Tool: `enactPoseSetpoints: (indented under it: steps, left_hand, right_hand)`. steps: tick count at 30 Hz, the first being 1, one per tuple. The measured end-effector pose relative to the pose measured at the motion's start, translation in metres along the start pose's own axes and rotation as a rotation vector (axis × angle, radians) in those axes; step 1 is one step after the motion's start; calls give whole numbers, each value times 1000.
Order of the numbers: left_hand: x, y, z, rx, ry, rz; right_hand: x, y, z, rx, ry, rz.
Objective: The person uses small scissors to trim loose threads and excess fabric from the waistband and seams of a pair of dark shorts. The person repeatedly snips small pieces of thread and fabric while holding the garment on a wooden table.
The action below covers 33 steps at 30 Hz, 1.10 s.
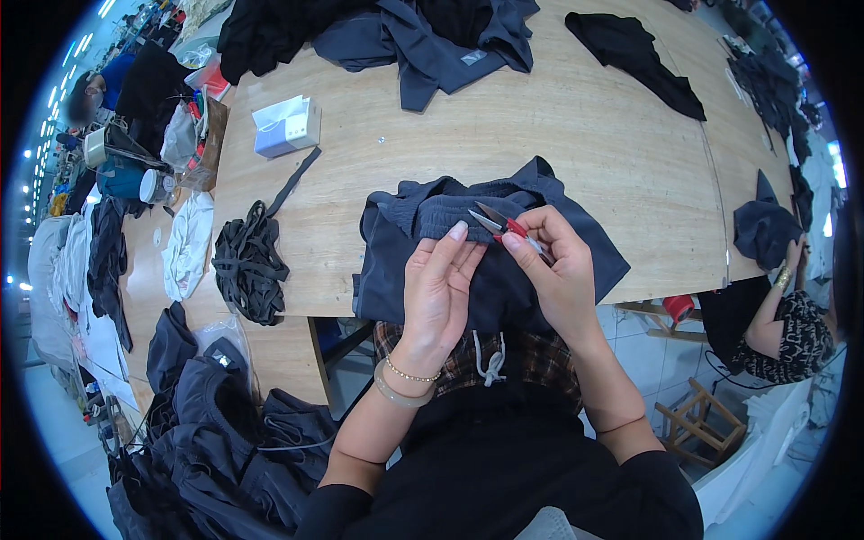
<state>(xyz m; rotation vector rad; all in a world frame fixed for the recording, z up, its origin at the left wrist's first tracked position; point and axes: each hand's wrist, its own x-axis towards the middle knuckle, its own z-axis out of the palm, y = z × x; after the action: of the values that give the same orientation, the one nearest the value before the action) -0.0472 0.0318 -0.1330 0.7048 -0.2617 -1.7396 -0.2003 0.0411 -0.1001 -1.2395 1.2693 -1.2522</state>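
A dark blue-grey garment with a gathered elastic waistband lies bunched at the table's near edge. My left hand pinches the waistband between thumb and fingers, palm partly turned up. My right hand is closed around thread snips with red-and-white handles. Their two pointed blades are apart and reach over the waistband, close to my left thumb. Whether a thread lies between the blades is too small to tell.
A tissue box and a coil of dark strips lie left on the wooden table. Dark garments are heaped at the far side, more at lower left. At right, a co-worker's hand touches dark cloth near a stool.
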Motion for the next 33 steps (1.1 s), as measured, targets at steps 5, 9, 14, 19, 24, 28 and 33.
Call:
enactPoseSetpoints:
  steps: [5,9,14,19,24,28,33]
  left_hand:
    - [-2,-2,-4,-18,-15,-12]
    - [-1,-3,-7,-16,1,-25]
    - [-2,-5,-5,-4,-15,-36]
    - [-4,-7,2,-91,-11,-73]
    - [0,-10,-13,-65,-43,-126]
    - [3,-9,-5,-91,-3,-94]
    - [-1,-8,3,-33,-25,-103]
  right_hand:
    - [3,3,1,133,-36,27]
    - [6,12,2,392,-1,-64]
    - [19,-8,5,-241,59,-301]
    - [41,22,20,-511,168,-692]
    - [29,13,31,-460,127,-529]
    - [13,0,21,90,169,-58]
    - [17,14,-13,-255,248,-243]
